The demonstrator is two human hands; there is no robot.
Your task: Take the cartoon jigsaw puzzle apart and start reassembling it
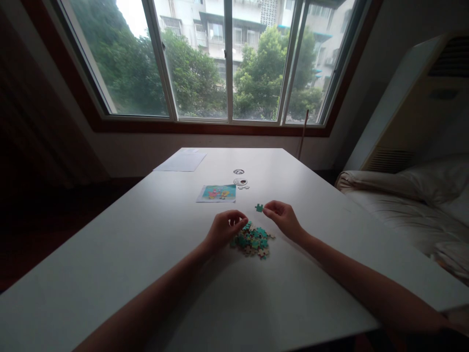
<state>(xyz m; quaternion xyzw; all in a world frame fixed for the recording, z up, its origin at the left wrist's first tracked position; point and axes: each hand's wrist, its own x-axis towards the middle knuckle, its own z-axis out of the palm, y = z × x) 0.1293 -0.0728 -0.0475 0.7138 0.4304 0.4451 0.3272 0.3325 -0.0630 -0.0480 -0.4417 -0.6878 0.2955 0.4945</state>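
Between the thumb and fingers of my right hand (281, 216) is a green jigsaw puzzle piece (259, 208), held just above the white table (164, 234). My left hand (226, 227) is curled at the upper left edge of a heap of puzzle pieces (253, 240), its thumb and fingertips brought together. Whether a piece is in that pinch I cannot make out. The heap mixes green faces with bare tan backs. Behind it lies a picture sheet (220, 193) with pink and yellow cartoon figures on a blue-green ground.
Two round black-and-white items (240, 182) and a few pale pieces (244, 187) lie beyond the hands. White paper (180, 161) rests at the table's far left corner. A cream sofa (395, 205) stands to the right, and a window (227, 63) is ahead.
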